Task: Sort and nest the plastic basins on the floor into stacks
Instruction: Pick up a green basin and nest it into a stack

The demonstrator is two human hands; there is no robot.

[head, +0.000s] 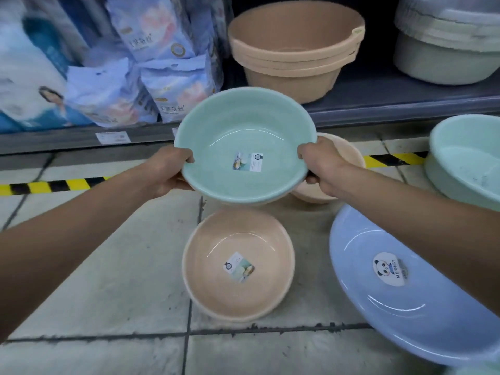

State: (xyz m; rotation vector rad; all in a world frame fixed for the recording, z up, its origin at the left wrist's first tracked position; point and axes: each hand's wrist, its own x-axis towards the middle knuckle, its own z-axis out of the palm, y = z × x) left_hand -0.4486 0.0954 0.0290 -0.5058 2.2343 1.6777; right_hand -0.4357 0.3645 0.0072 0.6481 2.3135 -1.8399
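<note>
We held the green basin (244,136) off the floor (108,266), tilted toward us, its label showing inside. Our left grip (167,171) was curled round its left rim and our right grip (322,166) round its right rim, thumbs over the lip. Below it a peach basin (216,239) sat upright on the tiles. A paler basin (349,152) lay behind the right grip, partly hidden, near the striped tape (54,185) by the shelf (405,109). A blue basin (378,315) with a panda sticker lay at the floor's right side, and a mint basin (465,163) stood beyond it. Tan tubs (292,50) were nested on the shelf.
</note>
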